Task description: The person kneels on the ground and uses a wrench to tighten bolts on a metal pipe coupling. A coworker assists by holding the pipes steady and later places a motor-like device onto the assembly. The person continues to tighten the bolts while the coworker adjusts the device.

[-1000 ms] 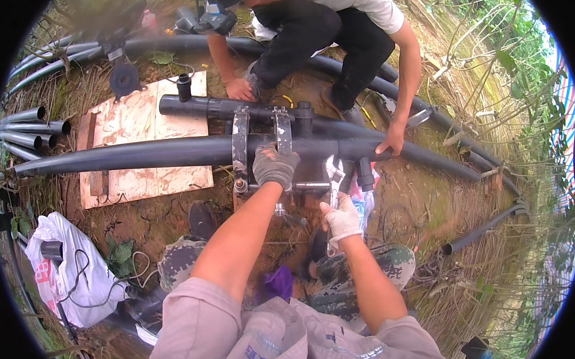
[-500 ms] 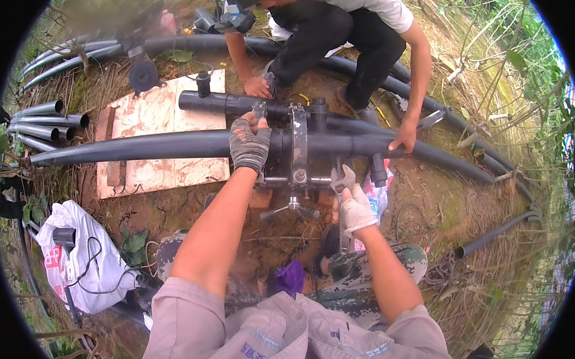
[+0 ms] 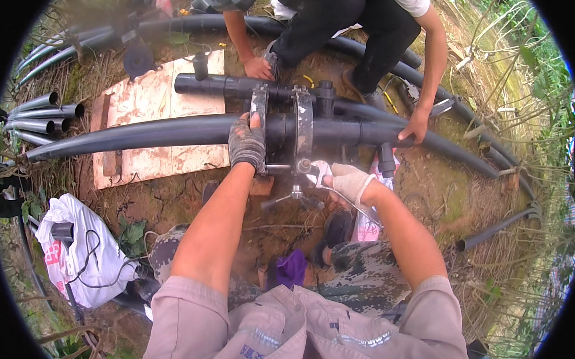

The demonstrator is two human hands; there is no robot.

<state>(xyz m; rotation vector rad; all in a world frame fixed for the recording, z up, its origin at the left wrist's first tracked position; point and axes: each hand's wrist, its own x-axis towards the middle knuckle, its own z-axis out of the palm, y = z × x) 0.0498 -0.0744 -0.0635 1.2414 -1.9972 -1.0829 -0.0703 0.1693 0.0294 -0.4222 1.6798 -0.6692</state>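
Observation:
A long black plastic pipe lies across the ground, held in a metal clamp frame with two ring jaws. My left hand, in a grey work glove, grips the pipe right beside the left ring. My right hand, in a white glove, is closed on a small metal tool at the clamp's lower bolt. A second black pipe lies just behind, also running through the clamp. A person crouches opposite, one hand pressing on the pipe to the right, the other hand near the rear pipe.
A worn white board lies under the pipes at left. Several cut pipe ends are stacked at far left. A white plastic bag with a black cable sits at lower left. Thin pipes and dry grass cover the right.
The view has shifted, so the pipes and clamp sit lower and more central. My left hand has slid from the clamp's top to the pipe beside it. My right hand stays at the lower bolt.

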